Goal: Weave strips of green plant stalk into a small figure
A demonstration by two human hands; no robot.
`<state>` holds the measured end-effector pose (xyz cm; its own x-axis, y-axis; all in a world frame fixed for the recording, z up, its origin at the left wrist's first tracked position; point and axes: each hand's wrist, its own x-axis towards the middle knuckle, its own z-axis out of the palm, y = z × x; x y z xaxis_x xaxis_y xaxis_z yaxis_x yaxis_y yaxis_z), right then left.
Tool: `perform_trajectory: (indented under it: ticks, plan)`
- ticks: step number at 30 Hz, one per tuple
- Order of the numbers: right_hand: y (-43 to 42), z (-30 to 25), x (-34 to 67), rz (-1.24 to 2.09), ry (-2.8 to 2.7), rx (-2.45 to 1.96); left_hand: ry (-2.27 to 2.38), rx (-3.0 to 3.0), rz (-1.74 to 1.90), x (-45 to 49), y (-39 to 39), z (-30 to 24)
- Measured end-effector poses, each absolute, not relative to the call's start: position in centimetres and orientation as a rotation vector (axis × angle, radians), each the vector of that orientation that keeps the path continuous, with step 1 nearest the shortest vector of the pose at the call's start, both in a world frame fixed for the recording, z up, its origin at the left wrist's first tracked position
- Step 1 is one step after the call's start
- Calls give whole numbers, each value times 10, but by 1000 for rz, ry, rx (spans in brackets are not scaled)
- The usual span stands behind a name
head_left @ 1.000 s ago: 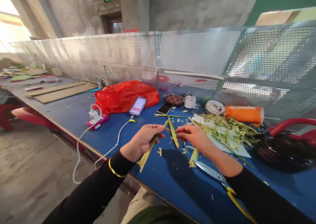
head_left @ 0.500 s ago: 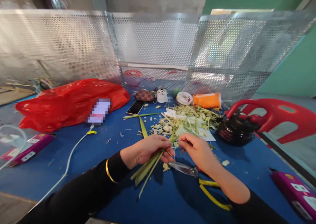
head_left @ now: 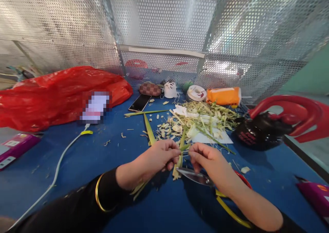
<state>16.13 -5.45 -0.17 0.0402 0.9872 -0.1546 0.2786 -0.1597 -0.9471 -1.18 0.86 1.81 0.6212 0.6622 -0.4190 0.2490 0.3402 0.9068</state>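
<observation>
My left hand is closed around a small bundle of green leaf strips. Their lower ends show under the wrist, and a green tip pokes out past the fingers. Just to the right, my right hand pinches thumb against fingers on what looks like a thin pale thread, mostly hidden, running to the bundle. Beneath my right hand lie scissors with metal blades and red and yellow handles. Ahead of both hands, a heap of shredded leaf scraps covers some white paper. A long leaf piece rests beyond my left hand.
A red plastic bag, a lit phone on a white cable and a dark phone lie to the left. A tape roll and orange packet stand behind. At right is a black, red-handled kettle.
My view has tilted downward. The leaf bundle now shows less below my left wrist, and its tip shows between my hands. Both hands remain close together, the right one still pinching.
</observation>
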Motion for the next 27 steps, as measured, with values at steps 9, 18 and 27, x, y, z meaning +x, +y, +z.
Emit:
perform_trajectory:
  ticks: [9, 18, 27]
  plan:
    - [-58, 2, 158, 1311, -1131, -1415, 881, 1407, 383, -12, 5, 16]
    - [-60, 6, 157, 1092, -1316, -1529, 889, 1454, 318, -13, 2, 15]
    - [-61, 7, 155, 1049, -1346, -1597, 975, 1388, 327, -10, 2, 22]
